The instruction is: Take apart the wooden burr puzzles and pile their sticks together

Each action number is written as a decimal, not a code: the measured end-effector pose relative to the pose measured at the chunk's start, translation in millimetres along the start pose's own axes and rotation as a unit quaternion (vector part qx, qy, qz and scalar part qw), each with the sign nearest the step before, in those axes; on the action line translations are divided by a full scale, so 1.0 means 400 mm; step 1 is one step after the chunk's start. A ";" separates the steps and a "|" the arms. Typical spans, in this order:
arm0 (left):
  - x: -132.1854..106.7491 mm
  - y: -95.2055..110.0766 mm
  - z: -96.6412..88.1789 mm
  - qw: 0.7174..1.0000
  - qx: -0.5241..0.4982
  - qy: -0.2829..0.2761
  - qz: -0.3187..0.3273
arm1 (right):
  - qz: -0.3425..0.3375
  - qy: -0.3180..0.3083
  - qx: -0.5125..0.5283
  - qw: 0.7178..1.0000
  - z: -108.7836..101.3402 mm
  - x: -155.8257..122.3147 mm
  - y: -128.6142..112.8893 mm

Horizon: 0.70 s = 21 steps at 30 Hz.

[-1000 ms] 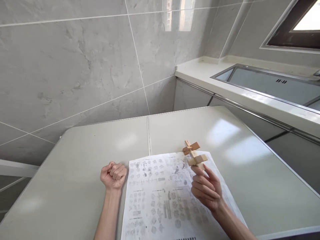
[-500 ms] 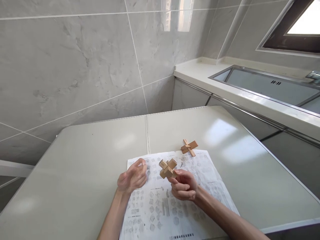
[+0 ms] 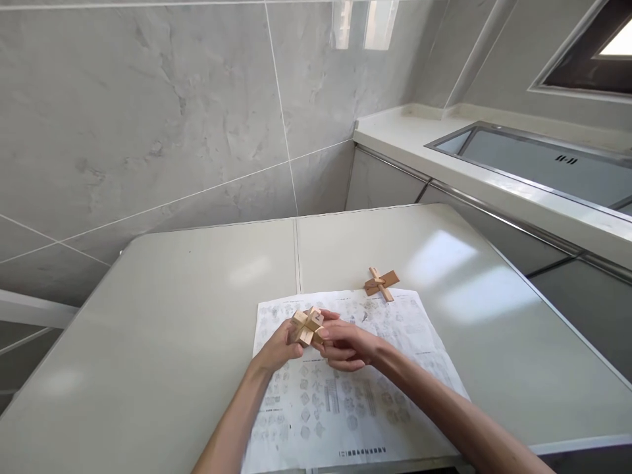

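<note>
A light wooden burr puzzle (image 3: 307, 328), made of interlocked blocks with dark marks on some faces, is held above the printed sheet. My left hand (image 3: 279, 345) grips it from the left, fingers partly hidden behind the blocks. From the right, my right hand (image 3: 345, 343) closes its thumb and fingers on the puzzle's right side. A second wooden puzzle (image 3: 382, 284), cross-shaped with a flat brown piece through it, lies at the sheet's far edge, apart from both hands.
The printed paper sheet (image 3: 345, 421) with small diagrams lies under my hands on the pale table (image 3: 148, 329). A grey tiled wall (image 3: 148, 118) stands behind. At the right is a counter (image 3: 395, 131) with a sink (image 3: 523, 155).
My left hand has come in from the left and taken hold of the puzzle. My right hand has moved left with it, and the puzzle is turned. The camera view has shifted slightly.
</note>
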<state>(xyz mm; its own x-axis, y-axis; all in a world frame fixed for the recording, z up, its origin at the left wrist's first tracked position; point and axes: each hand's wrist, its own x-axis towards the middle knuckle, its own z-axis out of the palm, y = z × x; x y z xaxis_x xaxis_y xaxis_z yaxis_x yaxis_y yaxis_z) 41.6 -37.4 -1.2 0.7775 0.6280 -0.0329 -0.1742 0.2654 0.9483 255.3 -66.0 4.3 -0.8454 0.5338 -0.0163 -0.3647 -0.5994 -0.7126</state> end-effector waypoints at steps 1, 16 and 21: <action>0.000 -0.006 -0.002 1.000 -0.001 0.008 0.001 | -0.002 0.008 -0.018 1.000 -0.001 -0.002 -0.002; 0.002 0.026 0.043 0.998 0.037 0.049 0.010 | -0.065 0.214 -0.304 0.926 0.040 -0.053 0.036; -0.008 0.080 0.109 0.984 0.135 0.110 -0.019 | -0.098 0.312 -0.341 0.881 0.070 -0.067 0.064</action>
<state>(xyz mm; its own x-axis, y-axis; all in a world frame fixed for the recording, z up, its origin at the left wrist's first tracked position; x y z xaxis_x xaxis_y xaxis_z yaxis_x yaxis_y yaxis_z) 60.0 -62.6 43.0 0.6250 0.7730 -0.1086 0.0422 0.1055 0.9935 257.8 -112.3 5.9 -0.3350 0.9391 -0.0768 0.0202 -0.0743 -0.9970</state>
